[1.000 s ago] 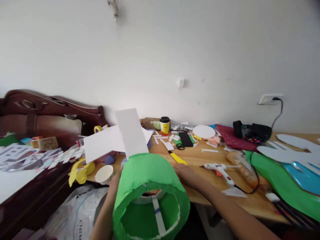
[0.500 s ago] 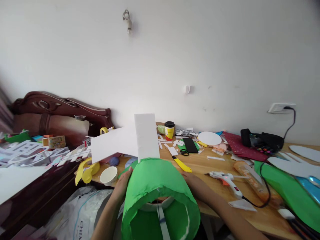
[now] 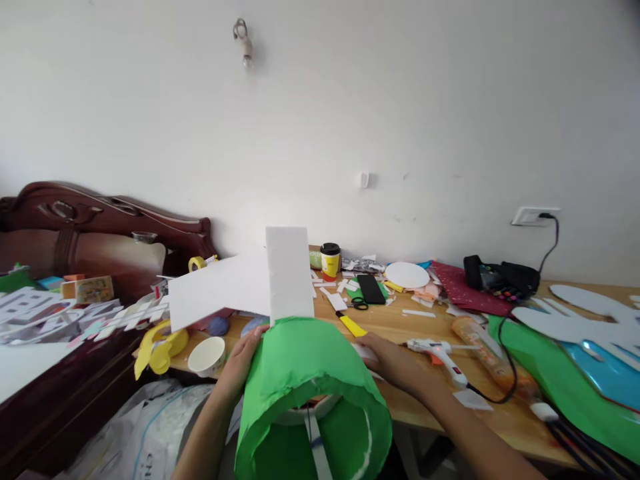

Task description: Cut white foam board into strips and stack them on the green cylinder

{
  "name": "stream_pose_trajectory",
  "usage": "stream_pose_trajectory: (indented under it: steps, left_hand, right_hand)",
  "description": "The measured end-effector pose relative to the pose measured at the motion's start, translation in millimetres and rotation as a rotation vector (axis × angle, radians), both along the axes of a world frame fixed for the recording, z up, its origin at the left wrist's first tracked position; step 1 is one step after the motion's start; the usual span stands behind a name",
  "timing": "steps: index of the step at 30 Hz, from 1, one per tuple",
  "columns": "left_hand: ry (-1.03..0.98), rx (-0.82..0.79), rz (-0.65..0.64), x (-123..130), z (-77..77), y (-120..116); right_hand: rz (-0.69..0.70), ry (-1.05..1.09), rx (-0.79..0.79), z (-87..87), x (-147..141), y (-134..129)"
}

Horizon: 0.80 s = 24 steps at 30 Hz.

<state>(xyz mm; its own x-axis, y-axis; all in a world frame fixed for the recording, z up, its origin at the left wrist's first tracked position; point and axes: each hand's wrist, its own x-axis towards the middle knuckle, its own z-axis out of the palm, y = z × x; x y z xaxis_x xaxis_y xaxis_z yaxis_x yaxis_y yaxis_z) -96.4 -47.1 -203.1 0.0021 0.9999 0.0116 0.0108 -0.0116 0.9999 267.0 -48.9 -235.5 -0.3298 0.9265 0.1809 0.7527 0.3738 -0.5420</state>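
A hollow green paper-covered cylinder (image 3: 310,353) lies tilted in front of me, its open end toward me, with a white strip (image 3: 318,445) inside. Beyond its far end a white foam board piece (image 3: 290,273) stands up. My left hand (image 3: 243,357) rests against the cylinder's left side, fingers pointing away and partly hidden behind it. On the right, my right hand (image 3: 384,360) is beside the cylinder near a yellow-handled knife (image 3: 353,325); its fingertips are over a whitish piece, and whether they grip it is unclear.
A glue gun (image 3: 440,353) with a cord lies right on the wooden table (image 3: 400,327). Behind are a phone (image 3: 371,289), scissors (image 3: 359,303), a lidded cup (image 3: 330,262) and paper scraps. A white bowl (image 3: 207,356) and yellow foam pieces (image 3: 161,348) sit left.
The view has turned slightly right. My right hand has moved a little away from the cylinder's side, and a whitish piece now shows under its fingers.
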Motion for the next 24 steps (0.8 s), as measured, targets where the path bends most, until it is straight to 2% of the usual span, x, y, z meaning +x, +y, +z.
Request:
stream_pose_trajectory:
  steps: [2,3,5,7,10,13,15,18,24]
  left_hand:
    - [-0.003,-0.009,-0.021,-0.2,1.0,-0.4]
    - [0.003,-0.014,-0.022,0.5,2.6,-1.0]
    - [0.034,-0.007,0.003,3.3,7.1,-2.1]
    - [0.064,0.015,0.028,7.2,11.9,-2.6]
    - [0.08,0.047,0.002,12.6,16.2,-1.3]
    - [0.09,0.077,-0.044,15.7,16.2,1.7]
    - [0.096,0.079,-0.064,16.8,14.6,4.0]
    - [0.092,0.068,-0.095,17.6,10.4,7.5]
    - [0.073,0.091,-0.137,18.0,2.9,12.3]
  right_hand:
    - [-0.073,0.041,0.135,7.7,7.3,7.9]
    - [-0.13,0.077,0.228,16.9,10.9,11.4]
    - [-0.26,0.159,0.469,45.6,15.8,14.5]
    - [-0.329,0.213,0.721,83.3,15.0,10.3]
    - [-0.22,0.195,0.956,140.0,3.5,-5.2]
    - [-0.005,0.143,1.061,179.1,-13.0,-14.6]
    - [0.106,0.092,1.082,193.9,-22.4,-10.8]
    - [0.202,0.043,1.087,205.5,-33.0,6.2]
    - [0.28,0.102,1.098,207.1,-48.7,33.7]
